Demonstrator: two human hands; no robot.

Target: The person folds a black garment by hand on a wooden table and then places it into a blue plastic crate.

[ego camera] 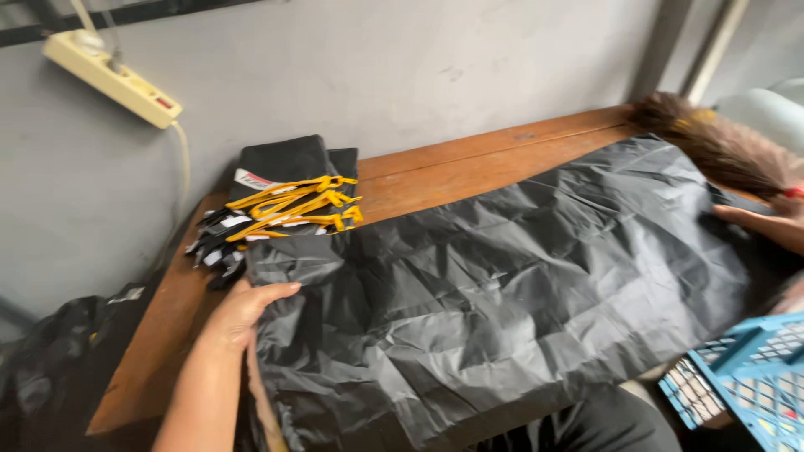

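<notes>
A large black plastic bag (511,276) lies spread flat across a wooden table (469,167). My left hand (243,311) rests on the bag's left edge, fingers lying over the plastic. At the far right, my right hand (766,224) presses the bag's other end with fingers extended. Behind the left end sits a stack of folded black bags (289,167) with yellow drawstrings (301,205) on top.
A brown feather duster (712,142) lies at the table's back right corner. A blue plastic crate (749,377) stands at the lower right. A cream power strip (109,75) hangs on the grey wall. Dark bags (50,368) are heaped on the floor at left.
</notes>
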